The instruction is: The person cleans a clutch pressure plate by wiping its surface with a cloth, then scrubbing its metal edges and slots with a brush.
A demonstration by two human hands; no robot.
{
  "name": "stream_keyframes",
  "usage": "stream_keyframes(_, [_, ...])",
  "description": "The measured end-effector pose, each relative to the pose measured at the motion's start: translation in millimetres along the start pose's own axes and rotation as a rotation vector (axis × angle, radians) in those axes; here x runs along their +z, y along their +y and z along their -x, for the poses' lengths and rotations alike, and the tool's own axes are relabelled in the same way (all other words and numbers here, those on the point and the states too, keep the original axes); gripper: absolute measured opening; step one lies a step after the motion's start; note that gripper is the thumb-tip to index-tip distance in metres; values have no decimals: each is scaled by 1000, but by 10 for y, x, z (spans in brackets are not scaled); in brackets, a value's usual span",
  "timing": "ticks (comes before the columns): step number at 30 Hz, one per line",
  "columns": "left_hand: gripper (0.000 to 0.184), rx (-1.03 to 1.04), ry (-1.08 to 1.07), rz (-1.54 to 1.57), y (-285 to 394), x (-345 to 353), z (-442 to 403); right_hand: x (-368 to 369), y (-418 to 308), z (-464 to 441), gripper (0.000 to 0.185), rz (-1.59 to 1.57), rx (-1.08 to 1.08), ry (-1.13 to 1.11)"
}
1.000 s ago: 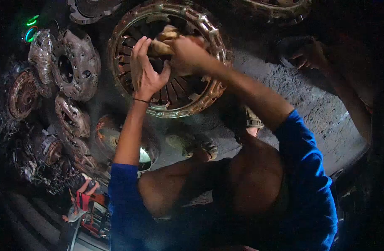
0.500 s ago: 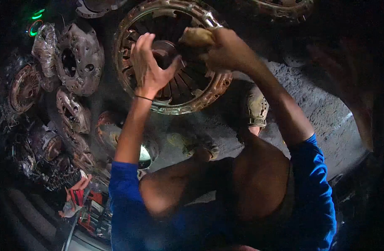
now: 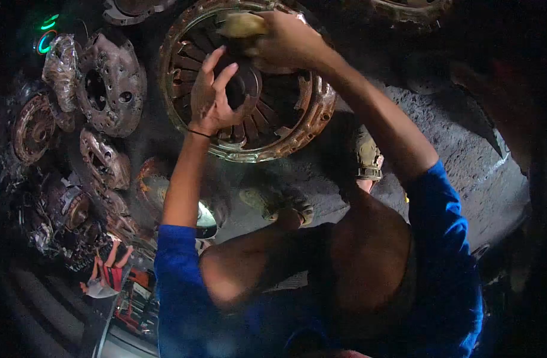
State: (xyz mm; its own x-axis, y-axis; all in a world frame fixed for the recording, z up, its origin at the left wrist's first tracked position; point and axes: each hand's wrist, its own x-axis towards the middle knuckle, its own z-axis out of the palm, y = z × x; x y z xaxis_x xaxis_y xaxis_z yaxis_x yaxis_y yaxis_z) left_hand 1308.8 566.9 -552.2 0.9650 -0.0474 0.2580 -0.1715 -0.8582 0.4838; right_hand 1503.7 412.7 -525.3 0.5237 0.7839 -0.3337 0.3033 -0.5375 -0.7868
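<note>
A large round clutch pressure plate (image 3: 321, 113) lies on the dark floor at the top middle, its rim rusty and its radial spring fingers showing. My left hand (image 3: 212, 101) is over its left-centre part, beside the dark central ring (image 3: 254, 89). The thumb and fingers of that hand are apart; whether they press on the ring I cannot tell. My right hand (image 3: 285, 42) is closed on a yellowish pad (image 3: 243, 25) above the plate's upper part. Motion blurs the pad, so its exact kind is unclear.
Several worn metal discs (image 3: 112, 86) and a plastic-wrapped part (image 3: 63, 71) lie to the left. Another round plate (image 3: 410, 12) is at the upper right. My sandalled foot (image 3: 368, 155) rests on the floor below the clutch plate. A person (image 3: 109, 277) is at the lower left.
My right hand has moved left and up across the plate with the yellowish pad. My left hand has shifted slightly, its fingers more spread. The plate looks a little turned.
</note>
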Motion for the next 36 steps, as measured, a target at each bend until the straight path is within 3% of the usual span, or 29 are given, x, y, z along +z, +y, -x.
stream_keyframes(1, [84,3,13,21,0,8,-4,90,-40,-103,38,44,66,-39])
stream_keyframes(4, [86,3,46,35,6,-14,-54,740,161,-257,40,45,-150,-142])
stream_keyframes(5, [86,-4,50,15,27,-23,-70,1165,472,-291,46,-90,-452,232])
stream_keyframes(10, [85,-33,16,-20,83,-82,-108,571,237,525,50,45,-200,-186])
stream_keyframes(12, [84,-33,34,11,40,-47,-91,384,233,807,50,-31,15,-716])
stream_keyframes(15, [82,-35,17,37,-20,24,-39,491,231,1107,50,-44,-230,-482])
stream_keyframes(16, [81,-37,-2,40,-32,24,-15,425,85,1017,52,163,-57,-646])
stream_keyframes(18, [82,-19,-48,-34,41,-89,-61,254,104,1031,53,2,-119,-465])
stream_keyframes(22, [91,-257,219,-198,134,23,1,-145,154,837,50,-216,-78,-233])
stream_keyframes(25, [92,-494,182,-231,337,34,-33,-282,178,537,47,-223,-166,26])
stream_keyframes(26, [93,-469,207,-260,321,119,-30,-268,172,388,45,-189,-205,128])
stream_keyframes(28, [94,-428,233,-181,229,152,-12,-57,-29,-77,43,2,-92,51])
stream_keyframes(31, [94,-274,264,-40,118,177,8,275,-156,-305,43,143,-165,-297])
stream_keyframes(33, [96,-166,255,10,70,141,11,475,-49,-280,41,78,-204,-212])
stream_keyframes(36, [93,-159,115,-3,76,0,-16,676,231,27,46,24,-246,-135])
